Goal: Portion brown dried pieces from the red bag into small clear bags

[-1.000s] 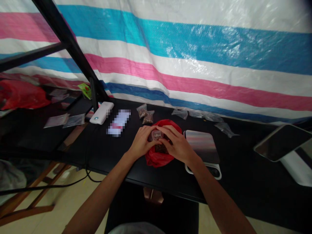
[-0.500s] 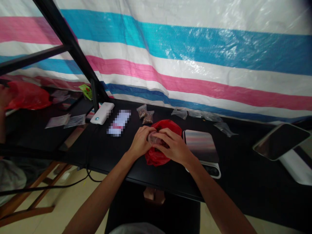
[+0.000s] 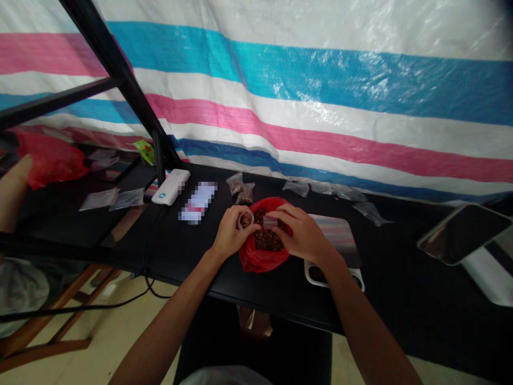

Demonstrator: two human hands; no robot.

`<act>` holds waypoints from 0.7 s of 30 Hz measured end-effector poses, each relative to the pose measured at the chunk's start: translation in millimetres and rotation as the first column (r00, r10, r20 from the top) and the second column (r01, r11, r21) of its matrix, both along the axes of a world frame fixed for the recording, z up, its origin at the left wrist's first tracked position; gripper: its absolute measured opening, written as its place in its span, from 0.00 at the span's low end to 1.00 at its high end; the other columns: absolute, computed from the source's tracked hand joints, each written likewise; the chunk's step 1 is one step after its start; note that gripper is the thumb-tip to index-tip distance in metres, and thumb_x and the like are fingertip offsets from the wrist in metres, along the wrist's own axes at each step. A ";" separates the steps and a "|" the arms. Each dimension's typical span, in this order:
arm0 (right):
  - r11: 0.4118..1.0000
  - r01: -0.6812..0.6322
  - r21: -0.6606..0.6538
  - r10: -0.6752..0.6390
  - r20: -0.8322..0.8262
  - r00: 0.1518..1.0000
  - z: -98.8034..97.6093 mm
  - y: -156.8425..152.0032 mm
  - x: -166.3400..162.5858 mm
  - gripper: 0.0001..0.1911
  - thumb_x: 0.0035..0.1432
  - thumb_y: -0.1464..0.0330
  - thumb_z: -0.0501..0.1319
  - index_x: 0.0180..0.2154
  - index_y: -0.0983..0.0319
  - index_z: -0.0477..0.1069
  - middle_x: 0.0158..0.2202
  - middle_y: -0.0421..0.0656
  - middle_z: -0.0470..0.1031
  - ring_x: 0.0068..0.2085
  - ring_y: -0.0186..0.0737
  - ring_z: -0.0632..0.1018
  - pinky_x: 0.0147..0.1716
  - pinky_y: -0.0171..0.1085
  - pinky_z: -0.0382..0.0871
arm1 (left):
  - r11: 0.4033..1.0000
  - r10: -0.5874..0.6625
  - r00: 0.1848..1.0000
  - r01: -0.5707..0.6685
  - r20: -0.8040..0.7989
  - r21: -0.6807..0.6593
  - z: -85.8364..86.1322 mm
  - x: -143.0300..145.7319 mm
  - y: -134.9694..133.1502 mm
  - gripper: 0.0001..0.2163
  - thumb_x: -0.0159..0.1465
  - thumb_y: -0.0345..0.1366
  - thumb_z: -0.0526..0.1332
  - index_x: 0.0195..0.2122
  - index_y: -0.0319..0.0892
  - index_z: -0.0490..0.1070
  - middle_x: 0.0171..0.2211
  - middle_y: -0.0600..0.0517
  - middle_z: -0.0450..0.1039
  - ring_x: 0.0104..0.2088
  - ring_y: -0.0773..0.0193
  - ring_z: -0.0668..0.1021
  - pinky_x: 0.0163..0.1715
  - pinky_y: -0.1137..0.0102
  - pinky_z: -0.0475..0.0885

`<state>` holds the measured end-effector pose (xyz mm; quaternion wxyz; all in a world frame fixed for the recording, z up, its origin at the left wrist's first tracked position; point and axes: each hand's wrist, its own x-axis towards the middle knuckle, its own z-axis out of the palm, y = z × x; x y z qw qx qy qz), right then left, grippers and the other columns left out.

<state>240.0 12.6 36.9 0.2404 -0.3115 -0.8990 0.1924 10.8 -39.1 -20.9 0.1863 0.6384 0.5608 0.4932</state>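
While left hand [image 3: 229,233] pinches small pouch [image 3: 245,219], right hand [image 3: 301,235] pinches clear bag [image 3: 270,222], red bag [image 3: 262,255] beneath, scale [image 3: 334,251] beside

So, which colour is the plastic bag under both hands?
Red: the crumpled red plastic bag holding brown bits shows best in the head view.

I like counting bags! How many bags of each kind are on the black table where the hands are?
Red bag: 1
Small filled clear bags: 3
Small empty clear bags: 3
Total: 7
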 end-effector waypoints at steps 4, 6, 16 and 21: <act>0.989 0.082 0.123 -0.089 0.052 0.995 -4.3 5.0 1.2 0.18 0.60 0.74 0.62 0.51 0.56 0.77 0.49 0.48 0.76 0.62 0.56 0.70 0.65 0.59 0.60 | 0.994 0.065 0.971 -0.084 0.231 0.073 -1.3 -2.2 1.0 0.18 0.63 0.53 0.68 0.39 0.44 0.70 0.34 0.52 0.71 0.33 0.63 0.74 0.36 0.69 0.69; 0.977 0.124 0.172 -0.133 0.040 0.990 -6.8 6.9 1.8 0.17 0.62 0.73 0.61 0.52 0.57 0.77 0.51 0.50 0.74 0.67 0.58 0.65 0.68 0.61 0.56 | 0.983 0.120 0.944 -0.156 0.309 0.096 4.0 -2.1 0.4 0.18 0.65 0.55 0.65 0.37 0.44 0.68 0.33 0.53 0.70 0.32 0.64 0.74 0.35 0.69 0.69; 0.987 0.160 -0.028 -0.158 0.056 0.986 -9.8 8.7 6.7 0.18 0.71 0.67 0.54 0.59 0.57 0.71 0.63 0.52 0.68 0.59 0.50 0.76 0.59 0.50 0.72 | 0.798 0.507 0.857 -0.427 0.093 -0.425 31.4 63.1 -102.0 0.16 0.63 0.48 0.69 0.39 0.46 0.65 0.30 0.56 0.67 0.26 0.63 0.73 0.26 0.68 0.66; 0.989 0.149 -0.006 -0.149 -0.024 0.989 2.4 6.0 5.0 0.18 0.71 0.63 0.58 0.60 0.56 0.70 0.53 0.47 0.77 0.53 0.48 0.79 0.56 0.46 0.73 | 0.841 0.489 0.848 -0.396 0.204 -0.369 10.7 86.7 -86.5 0.13 0.62 0.38 0.69 0.38 0.46 0.63 0.35 0.54 0.65 0.33 0.62 0.72 0.34 0.67 0.69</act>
